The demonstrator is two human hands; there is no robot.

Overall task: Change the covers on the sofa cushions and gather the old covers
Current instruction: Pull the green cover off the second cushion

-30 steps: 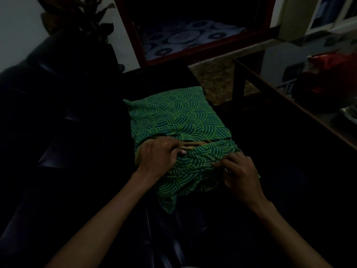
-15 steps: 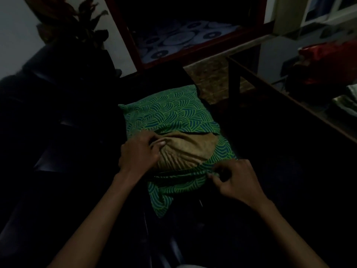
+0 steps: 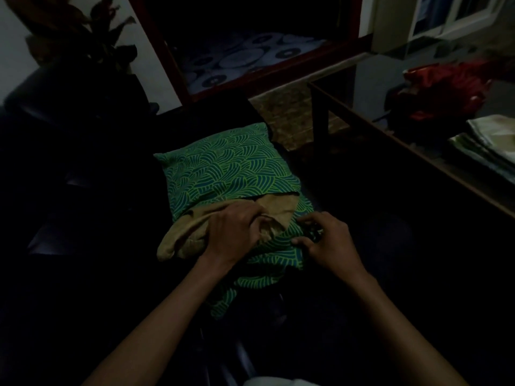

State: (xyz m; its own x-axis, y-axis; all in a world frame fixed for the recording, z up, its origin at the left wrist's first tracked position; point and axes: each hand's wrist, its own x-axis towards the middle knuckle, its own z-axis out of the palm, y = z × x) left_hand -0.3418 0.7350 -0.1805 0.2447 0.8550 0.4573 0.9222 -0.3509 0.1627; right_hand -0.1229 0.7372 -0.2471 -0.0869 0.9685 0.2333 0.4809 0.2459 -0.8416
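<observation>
A cushion in a green cover (image 3: pixel 231 168) with a blue wave pattern lies on the dark sofa (image 3: pixel 83 190) in front of me. The cover's near end is open and the tan inner cushion (image 3: pixel 181 240) bulges out to the left. My left hand (image 3: pixel 234 232) grips the tan cushion at the opening. My right hand (image 3: pixel 326 240) pinches the green cover's edge beside it. A loose flap of the green cover hangs toward me between my forearms.
A dark glass-topped table (image 3: pixel 418 151) stands to the right, with a red bag (image 3: pixel 446 90) and a stack of pale folded fabric (image 3: pixel 490 146) on it. A dried plant (image 3: pixel 78 32) rises behind the sofa arm. A patterned rug (image 3: pixel 289 118) lies on the floor beyond.
The cover's opening has been pulled apart and the tan cushion has come further out to the left. My left hand shifted from the cover onto the tan cushion.
</observation>
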